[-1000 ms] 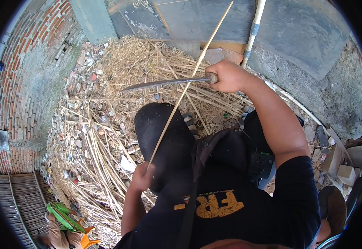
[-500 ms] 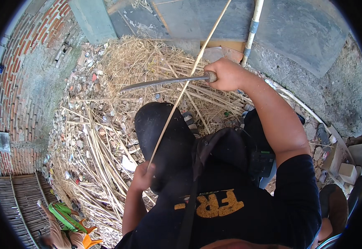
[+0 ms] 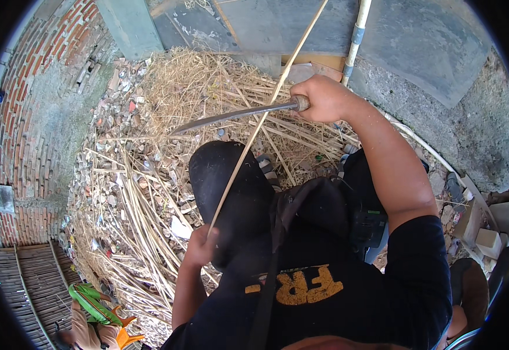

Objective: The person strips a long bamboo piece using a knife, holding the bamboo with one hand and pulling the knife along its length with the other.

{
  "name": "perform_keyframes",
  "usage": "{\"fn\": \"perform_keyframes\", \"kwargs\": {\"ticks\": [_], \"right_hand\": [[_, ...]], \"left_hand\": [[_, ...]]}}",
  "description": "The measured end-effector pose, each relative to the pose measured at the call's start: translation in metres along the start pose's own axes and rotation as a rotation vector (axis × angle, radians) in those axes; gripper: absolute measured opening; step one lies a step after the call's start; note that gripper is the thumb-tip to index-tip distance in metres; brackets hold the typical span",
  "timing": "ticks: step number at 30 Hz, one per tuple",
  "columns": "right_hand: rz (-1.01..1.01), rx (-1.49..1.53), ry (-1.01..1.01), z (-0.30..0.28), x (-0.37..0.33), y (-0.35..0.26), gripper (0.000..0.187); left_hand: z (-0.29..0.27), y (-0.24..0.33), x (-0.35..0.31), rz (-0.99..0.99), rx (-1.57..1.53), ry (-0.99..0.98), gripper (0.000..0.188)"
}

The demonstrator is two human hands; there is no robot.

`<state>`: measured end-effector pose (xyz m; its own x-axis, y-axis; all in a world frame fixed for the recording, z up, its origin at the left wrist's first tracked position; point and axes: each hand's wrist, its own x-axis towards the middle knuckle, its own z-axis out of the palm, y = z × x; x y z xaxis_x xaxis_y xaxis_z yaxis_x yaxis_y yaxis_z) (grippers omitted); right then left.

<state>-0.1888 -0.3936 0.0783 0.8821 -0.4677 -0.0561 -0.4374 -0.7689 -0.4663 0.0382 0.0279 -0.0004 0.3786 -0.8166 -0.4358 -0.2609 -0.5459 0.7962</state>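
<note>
A long, pale bamboo strip [image 3: 244, 153] slants from my left hand up past the top edge of the view. My left hand [image 3: 199, 247] is closed round its near end, beside my dark-clad knee. In my right hand [image 3: 326, 99] is the wooden handle of a machete [image 3: 225, 118], gripped in a fist. Its dark blade points left and crosses the strip at about mid-length, seemingly touching it. Below the blade lies a heap of straw-like bamboo shavings [image 3: 178, 87].
Many split bamboo strips [image 3: 143, 227] lie on rubble at my left. A brick wall [image 3: 32, 134] stands farther left, grey panels [image 3: 277, 29] and an upright pipe [image 3: 356, 41] ahead. Another person [image 3: 94, 315] is at the lower left by an orange chair [image 3: 127, 338].
My right hand has shifted slightly right and away from me with the machete, whose blade now tilts a little more. My left hand has hardly moved.
</note>
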Motion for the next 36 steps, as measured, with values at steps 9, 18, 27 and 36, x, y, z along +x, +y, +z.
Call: {"fn": "perform_keyframes", "kwargs": {"ticks": [9, 18, 27, 36], "right_hand": [[0.055, -0.174, 0.047, -0.002, -0.006, -0.025, 0.021], [0.093, -0.129, 0.142, 0.006, 0.000, -0.005, 0.021], [0.071, -0.054, 0.101, 0.011, 0.006, 0.013, 0.018], [0.071, -0.105, 0.129, 0.010, -0.001, -0.010, 0.018]], "left_hand": [[-0.001, 0.008, -0.002, 0.002, 0.090, 0.032, 0.042], [0.000, 0.011, 0.000, -0.019, 0.182, 0.046, 0.043], [0.011, 0.010, 0.002, 0.028, 0.241, 0.117, 0.042], [0.006, -0.006, 0.001, 0.048, 0.092, 0.077, 0.044]]}}
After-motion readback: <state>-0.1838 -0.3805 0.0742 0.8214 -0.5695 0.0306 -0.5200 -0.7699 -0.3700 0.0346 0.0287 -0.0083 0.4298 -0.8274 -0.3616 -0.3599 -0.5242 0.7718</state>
